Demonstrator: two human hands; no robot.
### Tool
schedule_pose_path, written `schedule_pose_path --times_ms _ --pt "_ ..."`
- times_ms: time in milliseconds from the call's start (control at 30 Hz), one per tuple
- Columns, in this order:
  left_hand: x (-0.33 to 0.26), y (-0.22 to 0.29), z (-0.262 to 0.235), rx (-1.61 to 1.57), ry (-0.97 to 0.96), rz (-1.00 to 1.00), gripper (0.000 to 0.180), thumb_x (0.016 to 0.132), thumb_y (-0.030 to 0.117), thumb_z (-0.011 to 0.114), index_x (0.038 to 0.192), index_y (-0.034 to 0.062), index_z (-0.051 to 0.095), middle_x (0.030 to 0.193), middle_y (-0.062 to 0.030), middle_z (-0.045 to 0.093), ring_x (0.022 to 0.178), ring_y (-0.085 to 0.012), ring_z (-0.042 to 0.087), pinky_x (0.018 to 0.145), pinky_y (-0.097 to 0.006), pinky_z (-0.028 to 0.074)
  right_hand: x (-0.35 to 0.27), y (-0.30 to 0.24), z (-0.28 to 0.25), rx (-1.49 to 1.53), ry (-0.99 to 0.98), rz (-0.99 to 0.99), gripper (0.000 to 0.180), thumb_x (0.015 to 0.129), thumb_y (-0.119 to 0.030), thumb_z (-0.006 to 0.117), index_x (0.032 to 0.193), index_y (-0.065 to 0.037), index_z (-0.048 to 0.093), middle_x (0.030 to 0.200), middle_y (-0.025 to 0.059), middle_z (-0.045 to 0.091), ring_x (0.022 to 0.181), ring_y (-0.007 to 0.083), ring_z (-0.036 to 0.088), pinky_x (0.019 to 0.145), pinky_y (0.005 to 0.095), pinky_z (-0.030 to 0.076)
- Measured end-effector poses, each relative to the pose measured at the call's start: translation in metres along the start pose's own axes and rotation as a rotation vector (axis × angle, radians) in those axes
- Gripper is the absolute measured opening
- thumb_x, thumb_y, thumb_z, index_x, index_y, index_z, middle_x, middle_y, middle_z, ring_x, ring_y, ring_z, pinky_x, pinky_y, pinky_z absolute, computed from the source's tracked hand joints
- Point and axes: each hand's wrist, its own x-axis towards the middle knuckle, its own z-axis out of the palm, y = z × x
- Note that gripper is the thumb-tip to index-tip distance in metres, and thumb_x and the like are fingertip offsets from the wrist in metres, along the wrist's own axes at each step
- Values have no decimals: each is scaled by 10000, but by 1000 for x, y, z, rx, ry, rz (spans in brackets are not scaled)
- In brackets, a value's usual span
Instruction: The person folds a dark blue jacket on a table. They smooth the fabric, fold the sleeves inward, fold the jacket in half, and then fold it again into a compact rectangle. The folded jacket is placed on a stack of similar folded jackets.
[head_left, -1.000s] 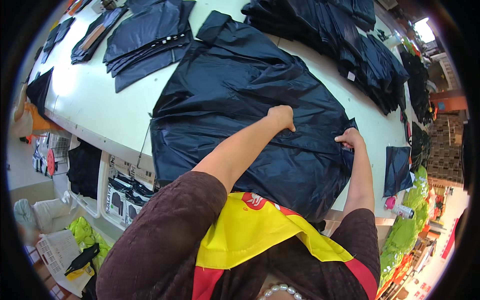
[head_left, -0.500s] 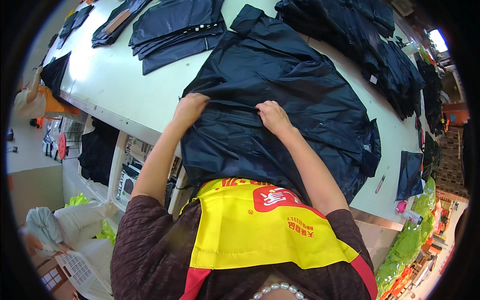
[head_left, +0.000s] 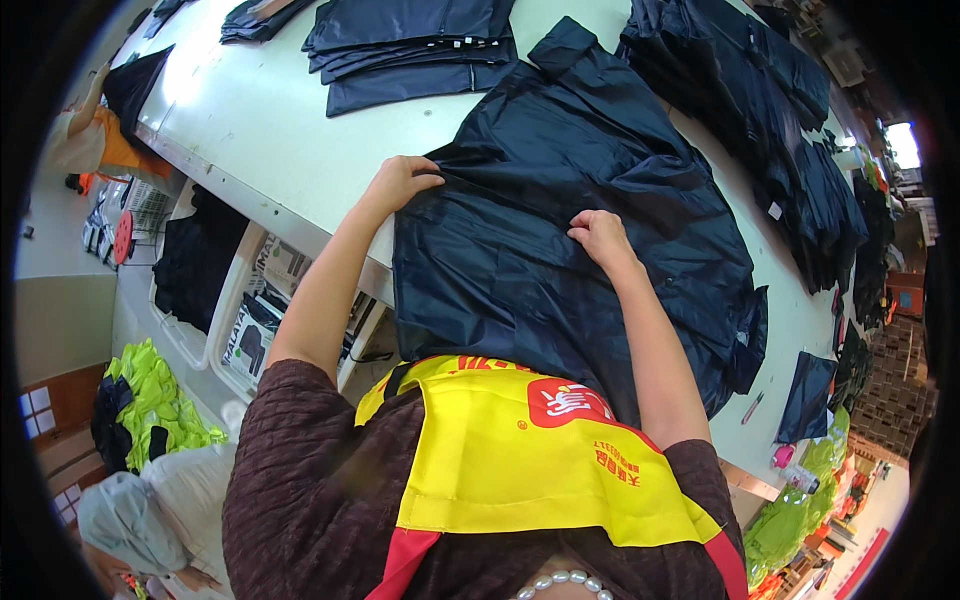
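pale tabletop (head_left: 270, 165), with a dark garment (head_left: 560, 160) spread across it.
left grip (head_left: 398, 187) pinches the garment's left edge; right grip (head_left: 606, 240) curls on its middle, and whether it holds cloth cannot be told; the yellow apron (head_left: 510, 480) hides the near end; a folded dark stack (head_left: 400, 55) is cut off above.

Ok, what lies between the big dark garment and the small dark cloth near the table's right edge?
A slim, pen-like thing lies on the white tabletop between the garment and the cloth, as the head view shows.
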Motion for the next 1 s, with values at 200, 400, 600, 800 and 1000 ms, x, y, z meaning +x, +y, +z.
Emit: schedule_pose_path --times_ms 200,400,600,800,1000 --pt "15 -9 -4 19 -3 -38 268 739 168 685 959 15 693 877 -159 682 809 -261 649 785 -307 493 14 -5 -17 97 -172 133 211 722 -100 713 918 -25 694 863 163 675 841 285 645 780 354 496" --pt "24 -4 -3 33 -7 -192 241 738 123 716 949 8 694 725 -85 643 588 -155 588 575 -264 500 31 -9 -21 -32 -283 144 197 706 -118 743 862 -9 688 817 112 678 763 207 636 716 312 494" --pt "51 2 -20 -9 -190 -442 178 708 126 773 811 21 672 640 -39 596 526 -122 558 522 -251 509 43 0 -21 6 -359 220 218 667 -165 782 808 -25 692 801 104 678 739 206 630 702 315 494" --pt "84 -32 -18 328 -419 -323 310 718 268 766 556 79 582 493 -37 532 434 -124 500 421 -301 406 37 22 -18 26 -263 46 302 607 -290 793 808 -85 699 836 111 680 801 250 653 725 356 512" --pt "45 -48 7 44 112 -175 325 731 146 738 969 -32 606 692 -57 578 632 -170 555 595 -287 465 -106 64 -9 120 778 -283 200 763 -97 627 959 -54 620 1011 124 611 995 313 553 880 380 431"
